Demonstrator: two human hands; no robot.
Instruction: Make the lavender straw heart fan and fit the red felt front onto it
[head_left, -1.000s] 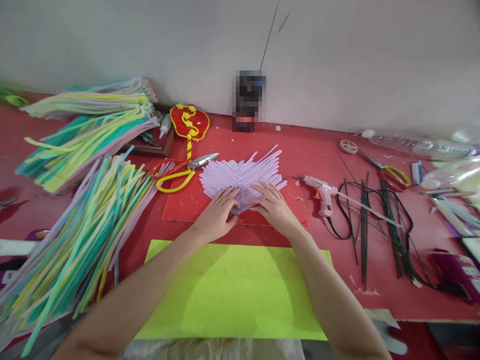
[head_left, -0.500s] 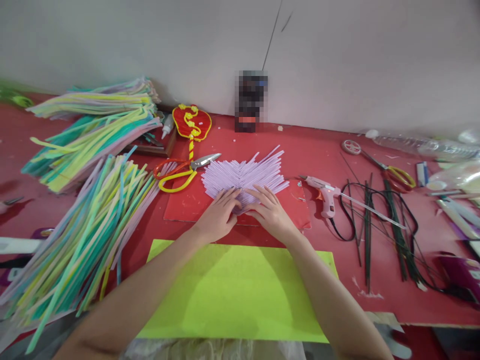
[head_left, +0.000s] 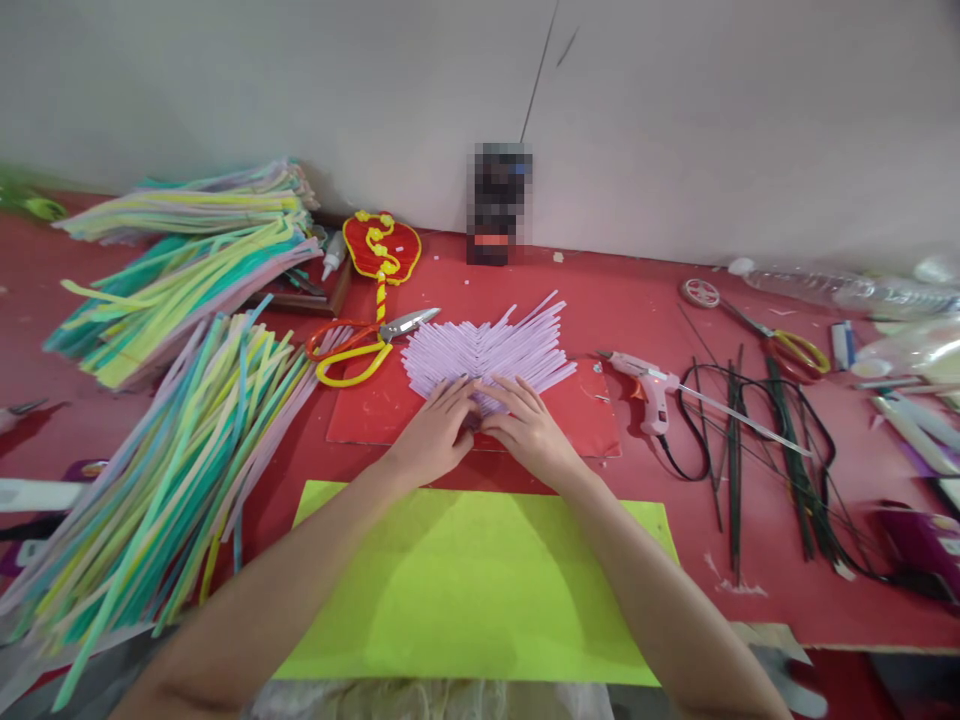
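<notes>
A fan-shaped piece of lilac pipe cleaners (head_left: 487, 345) lies on a red board (head_left: 375, 415), its rows slanting out from a middle seam. At its near, narrow tip, both hands meet. My left hand (head_left: 439, 430) has its fingers bent over the left edge of the tip, thumb tucked below. From the right, my right hand (head_left: 529, 425) reaches over the same tip, index finger close to the left fingertips and thumb under. The pinched tip itself is mostly hidden by the fingers. Scissors (head_left: 360, 345) with red and yellow handles lie just left of the piece.
Bundles of coloured pipe cleaners (head_left: 165, 460) fill the left side. A pink glue gun (head_left: 649, 390) with its cord lies right, beside dark green stems (head_left: 735, 470) and a second pair of scissors (head_left: 787, 345). A yellow-green sheet (head_left: 480, 590) lies in front; a red fan ornament (head_left: 382, 245) lies behind.
My right hand has shifted slightly left, bringing its fingers closer to my left hand over the tip. The lilac piece stays in place.
</notes>
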